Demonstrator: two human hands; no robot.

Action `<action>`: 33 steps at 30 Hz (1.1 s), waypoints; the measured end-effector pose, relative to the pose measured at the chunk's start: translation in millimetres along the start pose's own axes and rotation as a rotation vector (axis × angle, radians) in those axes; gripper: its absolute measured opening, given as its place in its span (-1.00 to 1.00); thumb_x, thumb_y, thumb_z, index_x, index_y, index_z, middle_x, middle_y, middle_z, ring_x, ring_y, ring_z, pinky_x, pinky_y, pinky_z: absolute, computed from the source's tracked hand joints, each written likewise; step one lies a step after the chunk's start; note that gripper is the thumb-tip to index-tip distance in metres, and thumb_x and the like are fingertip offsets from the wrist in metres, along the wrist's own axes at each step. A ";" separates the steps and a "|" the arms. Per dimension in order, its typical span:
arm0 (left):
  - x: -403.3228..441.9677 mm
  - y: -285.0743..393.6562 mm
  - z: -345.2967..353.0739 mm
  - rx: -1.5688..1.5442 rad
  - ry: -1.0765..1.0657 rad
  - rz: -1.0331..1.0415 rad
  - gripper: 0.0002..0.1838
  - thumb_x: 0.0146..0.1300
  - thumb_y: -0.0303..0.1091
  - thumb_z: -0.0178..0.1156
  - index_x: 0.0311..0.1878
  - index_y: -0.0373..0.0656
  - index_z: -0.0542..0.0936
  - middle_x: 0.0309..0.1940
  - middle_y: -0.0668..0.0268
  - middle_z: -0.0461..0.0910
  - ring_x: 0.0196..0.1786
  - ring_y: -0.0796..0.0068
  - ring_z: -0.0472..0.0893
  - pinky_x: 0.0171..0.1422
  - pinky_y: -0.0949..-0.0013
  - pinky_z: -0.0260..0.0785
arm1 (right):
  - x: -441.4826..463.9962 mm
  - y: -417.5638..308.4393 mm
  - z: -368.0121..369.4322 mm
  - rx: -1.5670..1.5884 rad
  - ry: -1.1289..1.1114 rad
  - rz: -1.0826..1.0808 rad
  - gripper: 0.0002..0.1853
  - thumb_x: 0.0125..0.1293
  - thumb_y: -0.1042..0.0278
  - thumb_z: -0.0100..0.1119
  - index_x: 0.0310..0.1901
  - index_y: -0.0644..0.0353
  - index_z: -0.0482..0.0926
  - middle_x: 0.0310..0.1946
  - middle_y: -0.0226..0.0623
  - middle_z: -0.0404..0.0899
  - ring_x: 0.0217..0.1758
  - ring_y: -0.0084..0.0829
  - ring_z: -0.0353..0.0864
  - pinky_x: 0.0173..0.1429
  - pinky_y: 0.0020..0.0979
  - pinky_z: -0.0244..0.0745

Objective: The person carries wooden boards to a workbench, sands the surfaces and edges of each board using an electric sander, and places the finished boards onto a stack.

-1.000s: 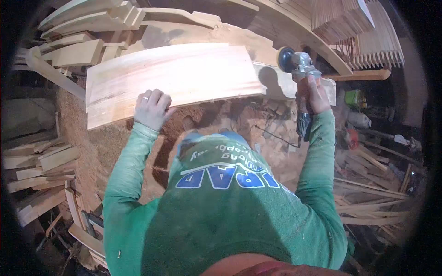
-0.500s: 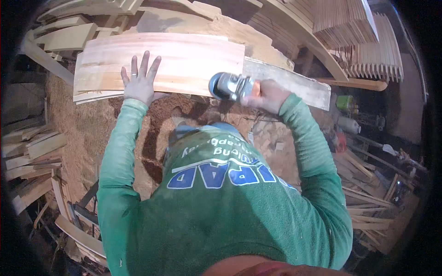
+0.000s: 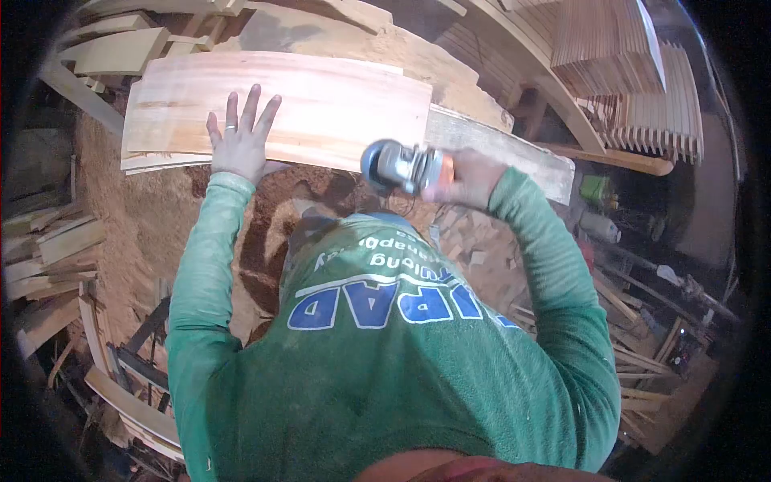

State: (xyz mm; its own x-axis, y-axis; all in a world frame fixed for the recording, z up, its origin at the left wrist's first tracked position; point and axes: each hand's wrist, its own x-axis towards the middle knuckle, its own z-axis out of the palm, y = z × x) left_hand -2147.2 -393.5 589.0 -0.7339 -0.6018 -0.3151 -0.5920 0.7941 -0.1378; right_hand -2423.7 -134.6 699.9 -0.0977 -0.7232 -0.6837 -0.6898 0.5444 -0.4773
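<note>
My left hand (image 3: 239, 149) lies on the lower left part of a wide, pale wooden panel (image 3: 321, 104), its fingers spread and a ring on one of them. The panel has a slightly curved top edge, and thin layers show under its left end. My right hand (image 3: 466, 181) is wrapped round a power tool (image 3: 405, 166) with a round disc head and an orange and metal body. The disc (image 3: 374, 163) is at the panel's lower right edge; whether they touch I cannot tell. A grey plank (image 3: 502, 149) extends right from beneath the panel.
Curved wooden pieces (image 3: 116, 52) lie at the upper left. Stacked slats (image 3: 606, 52) stand at the upper right beside a long curved beam (image 3: 546, 72). Wood offcuts (image 3: 72, 241) are heaped at the left, with more at the lower right. A green container (image 3: 594, 189) sits at the right.
The power tool has come left from the grey plank to the panel's lower right edge. My left hand has opened from a curled grip and now lies spread on the panel.
</note>
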 end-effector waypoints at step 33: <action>-2.8 -2.3 -0.4 -0.036 0.011 0.004 0.47 -0.21 0.24 0.62 0.69 0.53 -0.20 0.75 0.47 -0.34 0.75 0.02 -0.21 0.63 -0.52 -0.25 | -6.0 2.4 1.1 0.208 -0.044 0.066 -0.16 0.12 -0.30 0.43 0.30 0.17 0.60 0.17 -0.08 0.68 0.25 -0.21 0.63 0.42 -0.24 0.42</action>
State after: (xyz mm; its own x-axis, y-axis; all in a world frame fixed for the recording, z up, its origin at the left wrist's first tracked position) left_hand -2143.9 -393.7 590.6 -0.7398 -0.5997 -0.3050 -0.6006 0.7930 -0.1022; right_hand -2423.9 -128.4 702.3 -0.1038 -0.6662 -0.7385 -0.5198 0.6694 -0.5308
